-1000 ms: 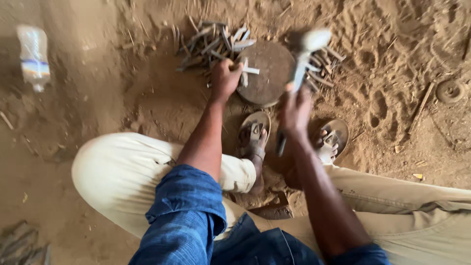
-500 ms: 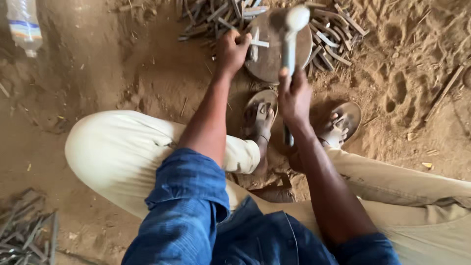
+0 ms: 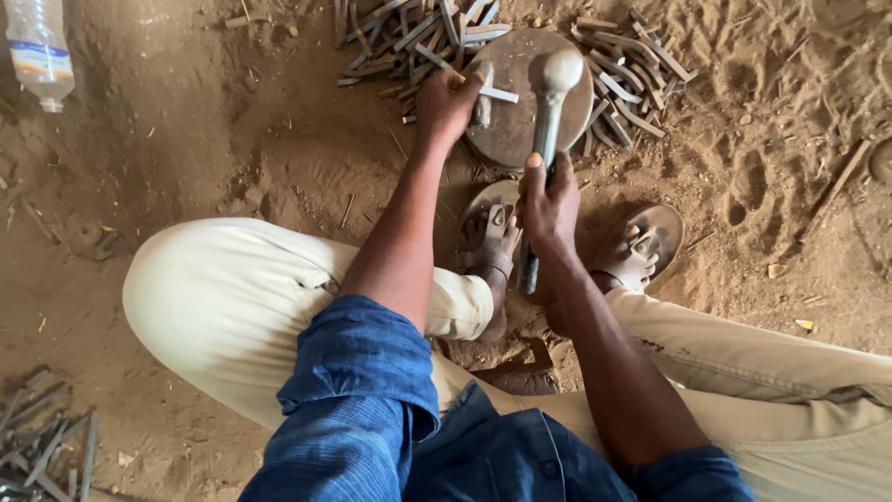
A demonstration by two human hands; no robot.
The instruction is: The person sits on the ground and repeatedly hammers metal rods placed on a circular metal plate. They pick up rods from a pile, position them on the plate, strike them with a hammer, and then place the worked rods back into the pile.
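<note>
My right hand (image 3: 550, 206) grips the handle of a metal hammer (image 3: 546, 112), its rounded head raised over a round flat metal anvil (image 3: 520, 130) set in the sand. My left hand (image 3: 448, 100) rests at the anvil's left edge and pinches a short metal piece (image 3: 483, 98) lying on the anvil. Both forearms reach out from rolled blue sleeves. My sandalled feet (image 3: 492, 237) sit just below the anvil.
Several short metal strips (image 3: 409, 37) lie heaped around the anvil, left and right (image 3: 632, 70). A plastic bottle (image 3: 39, 46) lies at the top left. More metal strips (image 3: 42, 437) sit at the bottom left. Sandy ground with footprints (image 3: 753, 177) surrounds everything.
The hammer has swung from the right to upright over the anvil's middle. My left hand stays at the anvil with the metal piece. The view has shifted downward.
</note>
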